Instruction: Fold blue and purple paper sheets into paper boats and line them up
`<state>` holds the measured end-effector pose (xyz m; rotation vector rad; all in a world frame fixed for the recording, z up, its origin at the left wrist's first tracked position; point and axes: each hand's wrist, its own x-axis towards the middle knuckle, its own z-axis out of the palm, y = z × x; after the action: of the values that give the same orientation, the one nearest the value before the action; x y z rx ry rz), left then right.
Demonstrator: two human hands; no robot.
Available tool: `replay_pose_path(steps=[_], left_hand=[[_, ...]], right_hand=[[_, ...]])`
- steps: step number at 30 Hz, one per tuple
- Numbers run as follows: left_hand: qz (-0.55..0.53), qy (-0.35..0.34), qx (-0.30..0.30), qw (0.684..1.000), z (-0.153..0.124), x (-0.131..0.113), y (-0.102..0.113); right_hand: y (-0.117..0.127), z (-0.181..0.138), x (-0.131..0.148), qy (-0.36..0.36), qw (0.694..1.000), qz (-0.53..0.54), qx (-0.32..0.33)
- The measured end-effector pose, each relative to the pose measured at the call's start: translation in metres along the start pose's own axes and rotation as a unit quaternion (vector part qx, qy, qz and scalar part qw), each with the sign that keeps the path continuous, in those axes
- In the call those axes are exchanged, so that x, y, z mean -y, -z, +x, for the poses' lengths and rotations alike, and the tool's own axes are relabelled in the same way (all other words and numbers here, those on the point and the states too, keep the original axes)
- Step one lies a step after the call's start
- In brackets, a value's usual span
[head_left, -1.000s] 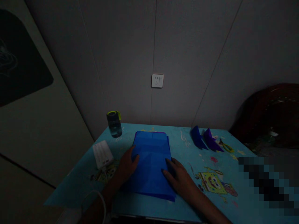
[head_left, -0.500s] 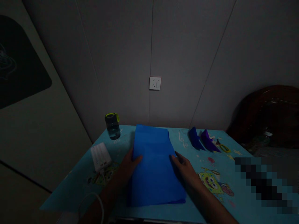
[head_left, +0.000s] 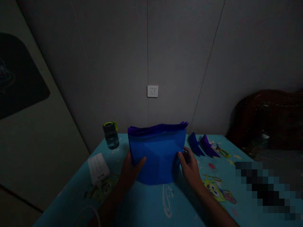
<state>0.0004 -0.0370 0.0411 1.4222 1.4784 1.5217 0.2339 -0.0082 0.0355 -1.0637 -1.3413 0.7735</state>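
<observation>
A stack of blue and purple paper sheets stands on its long side above the table, its blue face towards me and its upper edges uneven. My left hand grips the left side, thumb on the front face and fingers hidden behind. On the right side, my right hand holds the stack with its thumb in front and fingers curled at the edge. Just beyond that hand lie a dark blue folded paper shape and a purple folded paper shape.
A bottle with a lime-green ring stands at the back left. In front of it lies a white power bank with a cable. Yellow-handled scissors rest at the back right. The patterned blue tablecloth reaches the wall with a socket.
The stack lay upright-lengthwise before me; now it is turned sideways and raised on edge, with purple sheets showing behind the blue one. Both hands still grip its sides.
</observation>
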Motion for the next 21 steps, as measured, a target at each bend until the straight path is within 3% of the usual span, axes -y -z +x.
replay_pose_path(steps=[8, 12, 14, 17, 19, 21], left_hand=[[-0.007, 0.031, 0.023, 0.999, 0.007, -0.012, 0.001], [0.013, 0.099, 0.088, 0.991, 0.032, 0.004, 0.0], [0.116, 0.101, 0.095, 0.984, 0.043, 0.023, -0.001], [0.235, 0.045, 0.083, 0.968, 0.048, 0.05, -0.008], [0.374, -0.078, 0.064, 0.922, 0.046, 0.058, -0.018], [0.429, -0.162, 0.093, 0.884, 0.043, 0.056, -0.031]], right_hand=[[-0.006, 0.012, 0.004, 0.013, 1.0, 0.012, -0.007], [-0.01, 0.028, -0.016, 0.002, 0.984, -0.157, 0.086], [-0.011, 0.033, -0.031, -0.006, 0.965, -0.238, 0.112], [-0.011, 0.035, -0.049, 0.0, 0.936, -0.329, 0.127], [-0.012, 0.036, -0.054, 0.014, 0.914, -0.38, 0.142], [-0.011, 0.04, -0.053, 0.035, 0.894, -0.418, 0.156]])
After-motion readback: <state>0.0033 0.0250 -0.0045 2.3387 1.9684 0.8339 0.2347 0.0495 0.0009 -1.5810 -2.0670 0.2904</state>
